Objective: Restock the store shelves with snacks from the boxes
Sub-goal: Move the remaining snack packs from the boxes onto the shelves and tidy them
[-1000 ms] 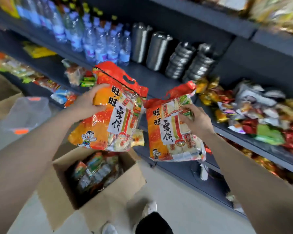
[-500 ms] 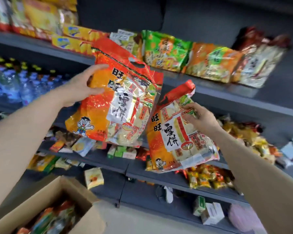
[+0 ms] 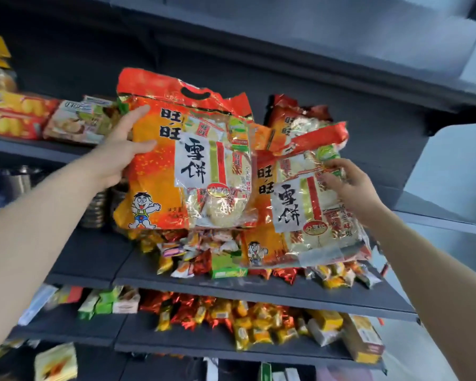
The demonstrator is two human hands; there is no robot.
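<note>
Two large orange-and-red glossy plastic rice-cracker bags are held up in front of the dark grey upper shelf (image 3: 66, 151). Left hand (image 3: 116, 158) grips the left bag (image 3: 184, 160) by its side edge, thumb across the front, fingers behind. Right hand (image 3: 352, 188) pinches the right bag (image 3: 300, 204) at its right edge, fingers curled onto the film.

Handling, by judgement: bulky but light, air-puffed, slick crinkly film; crackers inside are brittle, so hold by edges or the punched handle slot, don't squeeze.

Print reads 旺旺 and 雪饼, with a cartoon boy mascot. Loose small wrapped snacks (image 3: 204, 259) lie on the shelf below.
</note>
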